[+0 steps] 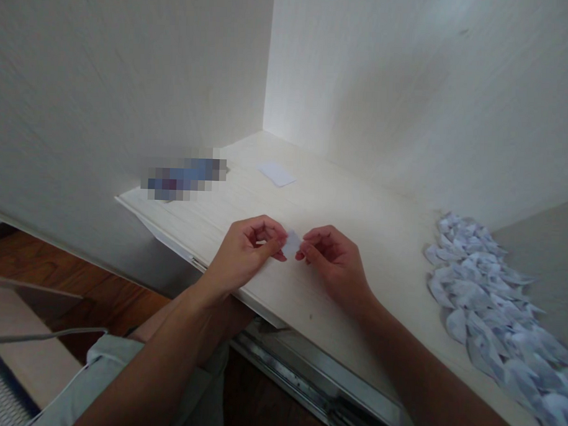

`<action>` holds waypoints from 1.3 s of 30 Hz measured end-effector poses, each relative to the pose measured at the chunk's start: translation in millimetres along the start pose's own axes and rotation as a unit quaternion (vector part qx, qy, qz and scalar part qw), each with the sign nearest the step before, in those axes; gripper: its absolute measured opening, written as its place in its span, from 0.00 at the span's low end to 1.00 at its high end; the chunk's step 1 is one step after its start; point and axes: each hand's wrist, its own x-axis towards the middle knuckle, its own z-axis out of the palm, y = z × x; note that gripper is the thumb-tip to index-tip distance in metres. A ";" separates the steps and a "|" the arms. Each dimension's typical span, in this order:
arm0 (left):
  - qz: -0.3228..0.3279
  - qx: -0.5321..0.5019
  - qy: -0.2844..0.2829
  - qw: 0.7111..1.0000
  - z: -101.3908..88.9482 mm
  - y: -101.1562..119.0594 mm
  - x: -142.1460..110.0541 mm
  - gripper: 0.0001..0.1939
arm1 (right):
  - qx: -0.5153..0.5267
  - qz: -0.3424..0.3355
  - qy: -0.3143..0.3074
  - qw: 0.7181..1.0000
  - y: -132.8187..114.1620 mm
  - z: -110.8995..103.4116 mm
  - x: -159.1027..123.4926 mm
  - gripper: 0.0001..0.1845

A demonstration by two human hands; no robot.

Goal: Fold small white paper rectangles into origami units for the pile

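Between my two hands, just above the white desk top, is a small piece of white paper [292, 243]. My left hand [257, 240] pinches its left edge between thumb and fingers. On the other side, my right hand [330, 255] has thumb and fingertips closed on the right edge. The fingers partly cover the paper, so I cannot tell how it is folded. Farther back lies a flat white paper rectangle [276, 173]. Along the right side of the desk sits a heap of many folded white paper pieces [490, 307], overlapping one another.
A blurred-out blue object [185, 177] lies at the left edge of the desk top [381, 235]. Walls rise at the back and left. Below the front edge is a metal drawer rail [287, 375]. The person's legs are under the desk's left part.
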 end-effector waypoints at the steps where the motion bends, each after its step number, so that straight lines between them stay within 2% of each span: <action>1: -0.002 0.012 -0.006 1.000 -0.1 -0.8 0.1 0.06 | 0.001 0.004 0.001 1.000 1.3 -0.5 0.3 0.09; 5: -0.018 0.082 -0.031 0.996 -0.4 -2.2 0.6 0.07 | 0.015 0.043 0.008 0.999 3.9 -4.7 2.9 0.13; 9: -0.043 0.110 -0.035 0.992 -0.4 -0.3 0.8 0.11 | -0.008 0.059 0.000 0.998 1.2 -8.1 2.1 0.12; 15: -0.063 0.078 -0.050 0.994 0.6 4.9 -0.2 0.11 | -0.085 -0.010 -0.020 0.996 1.7 -9.4 -6.2 0.09; 22: -0.049 0.066 -0.033 0.996 3.7 7.0 -4.6 0.14 | -0.145 -0.055 -0.009 0.988 2.0 -11.6 -10.1 0.09; 26: -0.002 0.129 -0.033 0.991 5.6 8.5 -7.8 0.12 | -0.148 -0.050 0.005 0.988 -1.9 -9.1 -11.5 0.05; 30: 0.073 0.216 -0.019 0.973 7.6 10.4 -7.1 0.09 | -0.115 -0.019 0.012 0.993 -3.2 -6.5 -12.5 0.03; 32: 0.091 0.232 -0.014 0.968 8.6 11.3 -6.5 0.08 | -0.096 -0.015 0.011 0.995 -2.6 -5.8 -12.2 0.02; 39: 0.019 0.190 -0.006 0.982 12.1 11.0 -8.6 0.07 | -0.071 -0.026 0.017 0.997 -2.6 -5.9 -10.0 0.03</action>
